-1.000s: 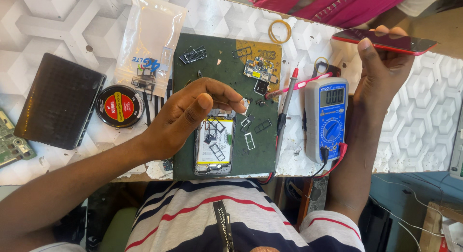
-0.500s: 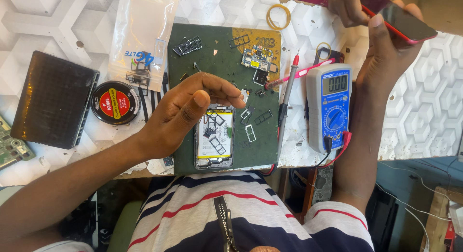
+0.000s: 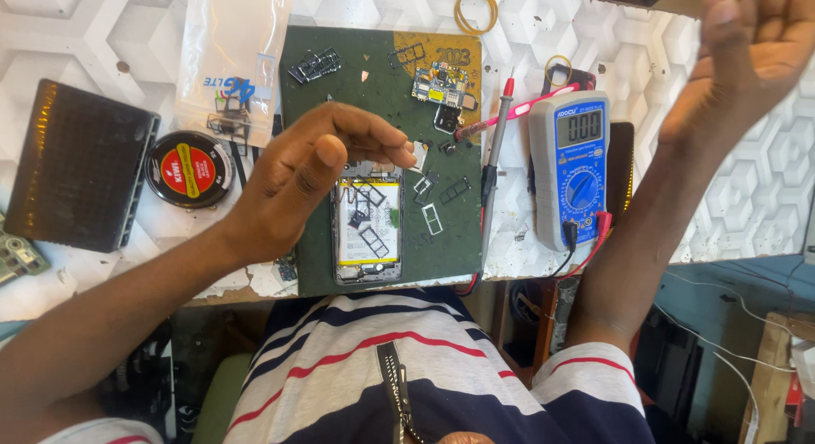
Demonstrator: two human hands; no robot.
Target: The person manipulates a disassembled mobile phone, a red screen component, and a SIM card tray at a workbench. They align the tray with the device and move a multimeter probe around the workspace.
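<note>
My left hand hovers over a green work mat, fingers held together and pointing right. Its fingertips meet a small metal part; whether they pinch it is unclear. Just below them lies an opened phone with its battery and inner parts showing. Several small metal trays lie beside it. My right hand is raised at the top right, palm open and holding nothing.
A blue multimeter lies right of the mat with a probe and a pink tool. A small circuit board sits on the mat. To the left are a round tin, a black box and a plastic bag.
My right hand held a red-edged phone up; another hand reached it, and now my right hand is open without it. My left hand barely moved.
</note>
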